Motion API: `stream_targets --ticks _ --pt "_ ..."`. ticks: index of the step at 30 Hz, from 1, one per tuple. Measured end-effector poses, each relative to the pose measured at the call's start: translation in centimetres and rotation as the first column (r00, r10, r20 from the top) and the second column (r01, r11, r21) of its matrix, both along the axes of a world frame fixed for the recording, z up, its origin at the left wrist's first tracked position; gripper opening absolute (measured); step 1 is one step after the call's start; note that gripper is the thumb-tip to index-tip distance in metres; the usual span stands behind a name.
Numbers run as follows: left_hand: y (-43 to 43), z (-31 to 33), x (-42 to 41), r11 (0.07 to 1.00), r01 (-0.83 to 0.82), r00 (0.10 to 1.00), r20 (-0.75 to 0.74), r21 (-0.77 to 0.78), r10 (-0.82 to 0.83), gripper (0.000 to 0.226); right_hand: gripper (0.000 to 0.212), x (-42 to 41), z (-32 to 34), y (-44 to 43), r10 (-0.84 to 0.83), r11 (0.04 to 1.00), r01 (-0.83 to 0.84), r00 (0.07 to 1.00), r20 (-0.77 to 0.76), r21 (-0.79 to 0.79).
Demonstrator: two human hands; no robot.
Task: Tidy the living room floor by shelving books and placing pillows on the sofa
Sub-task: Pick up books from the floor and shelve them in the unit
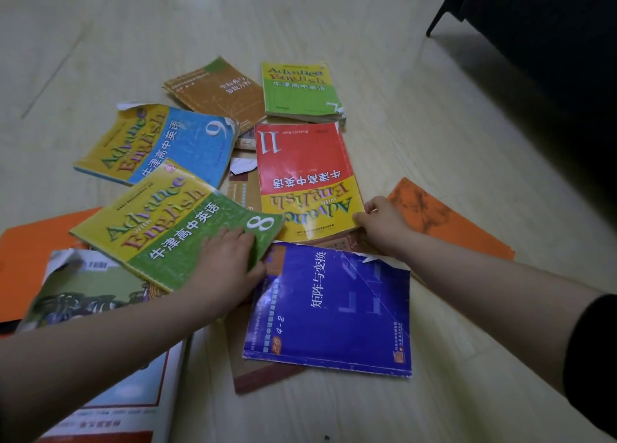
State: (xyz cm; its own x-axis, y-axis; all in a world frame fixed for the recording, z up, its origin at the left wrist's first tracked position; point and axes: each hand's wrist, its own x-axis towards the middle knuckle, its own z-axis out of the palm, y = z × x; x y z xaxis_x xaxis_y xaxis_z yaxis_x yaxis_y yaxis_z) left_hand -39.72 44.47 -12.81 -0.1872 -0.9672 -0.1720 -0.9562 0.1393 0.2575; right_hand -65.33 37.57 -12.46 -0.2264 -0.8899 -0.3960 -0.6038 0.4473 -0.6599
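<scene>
Several worn textbooks lie scattered on the pale floor. My left hand (pixel 224 264) grips the near corner of the green and yellow book marked 8 (pixel 167 222), fingers on its cover and thumb below its edge. My right hand (pixel 380 223) pinches the near right corner of the red and yellow book marked 11 (pixel 305 175). Between my arms a blue book (pixel 334 312) rests on a brown one. Further off are a blue and yellow book marked 9 (pixel 157 143), a brown book (pixel 218 92) and a light green book (pixel 298 88).
An orange book (pixel 444 218) lies to the right, an orange folder (pixel 26 252) and a picture-covered book (pixel 80 285) to the left. A white book (pixel 133 399) sits under my left forearm. A dark piece of furniture with a thin leg (pixel 437 18) stands at the upper right.
</scene>
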Motion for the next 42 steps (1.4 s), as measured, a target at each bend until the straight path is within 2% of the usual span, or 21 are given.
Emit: stream_targets --ticks 3,6,9,12,15,18,21,23,28,31,34,37,40,42 --pt "0.0 0.4 -0.1 0.997 0.033 0.996 -0.081 -0.063 -0.038 0.026 0.004 0.1 0.8 -0.2 -0.128 0.989 0.135 0.987 0.099 -0.068" --pt "0.3 0.8 0.3 0.994 0.045 0.982 -0.178 -0.102 -0.063 0.01 0.008 -0.6 2.5 -0.8 -0.172 0.955 0.193 0.979 0.108 -0.226" --pt "0.1 0.8 0.8 0.992 0.051 0.967 -0.242 -0.116 -0.078 0.017 0.009 -1.4 3.9 -1.0 -0.184 0.924 0.23 0.967 0.175 -0.304" --pt "0.1 1.1 0.9 0.985 0.049 0.954 -0.284 -0.166 -0.095 0.03 0.01 -1.7 4.7 -0.8 -0.277 0.879 0.36 0.919 0.28 -0.312" --pt "0.3 1.4 1.0 0.969 0.036 0.944 -0.31 -0.243 -0.112 0.039 0.011 -2.0 5.2 -0.7 -0.39 0.82 0.508 0.833 0.393 -0.263" --pt "0.2 1.5 0.9 0.955 0.034 0.937 -0.322 -0.295 -0.133 0.054 0.009 -2.8 5.9 -0.5 -0.408 0.803 0.565 0.754 0.515 -0.19" --pt "0.0 1.4 1.2 0.949 0.007 0.923 -0.364 -0.314 -0.127 0.059 0.009 -3.7 6.3 0.7 -0.409 0.823 0.549 0.753 0.515 -0.148" --pt "0.1 1.6 1.5 0.942 -0.016 0.906 -0.403 -0.335 -0.127 0.064 0.011 -4.4 6.2 2.1 -0.408 0.844 0.519 0.787 0.462 -0.139" --pt "0.5 2.1 1.7 0.923 -0.093 0.863 -0.493 -0.374 -0.113 0.056 0.019 -6.4 5.1 4.7 -0.339 0.912 0.388 0.896 0.287 -0.135" --pt "0.2 2.4 2.0 0.93 -0.085 0.849 -0.514 -0.359 -0.121 0.057 0.021 -6.9 5.0 5.9 -0.231 0.965 0.254 0.942 0.244 -0.067" --pt "-0.1 3.0 2.3 0.925 -0.03 0.865 -0.473 -0.379 -0.166 0.061 0.021 -6.1 5.8 6.5 -0.047 0.999 0.047 0.972 0.23 0.004" --pt "0.1 3.3 2.2 0.885 0.09 0.871 -0.396 -0.457 -0.293 0.056 0.019 -4.8 6.2 6.4 0.136 0.99 -0.14 0.975 0.173 0.009" --pt "0.2 3.6 2.0 0.867 0.148 0.869 -0.356 -0.477 -0.344 0.052 0.017 -3.6 5.6 6.2 0.359 0.933 -0.361 0.929 0.088 0.01" --pt "0.3 3.5 1.9 0.864 0.192 0.868 -0.33 -0.466 -0.371 0.054 0.018 -3.3 4.4 6.2 0.426 0.904 -0.427 0.904 0.044 0.013"
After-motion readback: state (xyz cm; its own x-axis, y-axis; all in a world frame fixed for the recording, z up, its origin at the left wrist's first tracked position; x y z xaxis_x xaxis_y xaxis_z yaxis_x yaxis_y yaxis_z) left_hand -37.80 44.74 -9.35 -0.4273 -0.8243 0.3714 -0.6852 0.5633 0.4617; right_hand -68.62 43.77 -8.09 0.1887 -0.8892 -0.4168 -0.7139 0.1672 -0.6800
